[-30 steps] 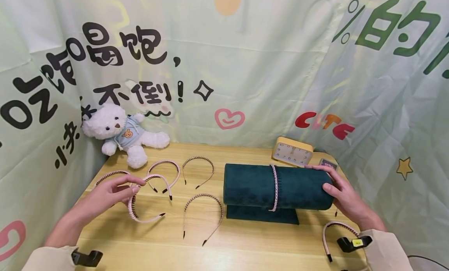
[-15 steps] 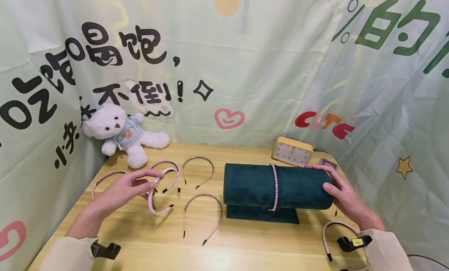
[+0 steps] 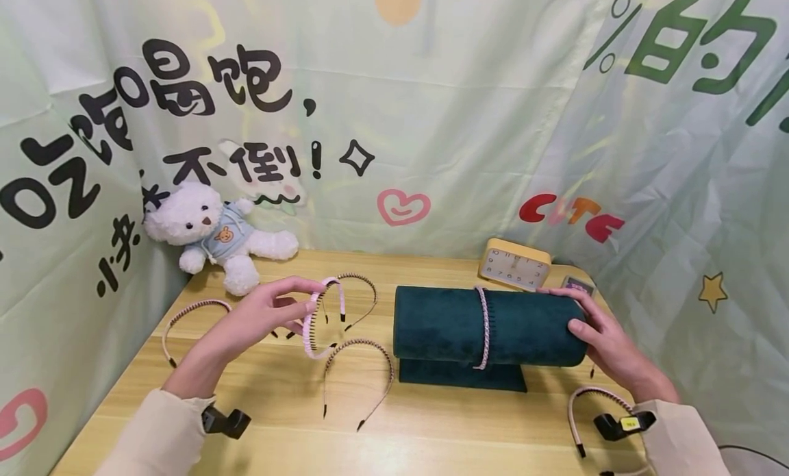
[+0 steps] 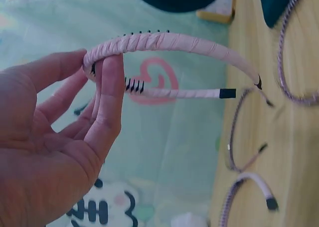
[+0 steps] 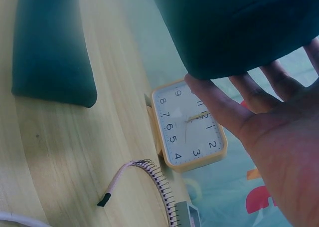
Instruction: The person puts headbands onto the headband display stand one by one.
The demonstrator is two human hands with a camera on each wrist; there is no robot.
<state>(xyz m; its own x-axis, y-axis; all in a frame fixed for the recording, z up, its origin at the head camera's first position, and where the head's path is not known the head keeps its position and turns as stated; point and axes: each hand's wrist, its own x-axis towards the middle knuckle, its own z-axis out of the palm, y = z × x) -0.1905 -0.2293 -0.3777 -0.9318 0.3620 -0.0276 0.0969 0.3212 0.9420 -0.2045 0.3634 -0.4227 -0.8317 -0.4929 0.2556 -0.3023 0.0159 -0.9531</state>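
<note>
Head view bright, glare on the table [image 3: 370,455]; the 2 wrist views dimmer, bluish, softer.

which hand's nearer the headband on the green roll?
Right. The right hand holds the green roll by its right end, right of the mounted headband; the left hand is farther off, left of the roll, pinching a pink headband.

White plush bear [image 3: 224,238] in blue hoodie, yellow-cased clock [image 3: 516,264], wooden table [image 3: 456,431], pale-green printed cloth backdrop [image 3: 431,113].
</note>
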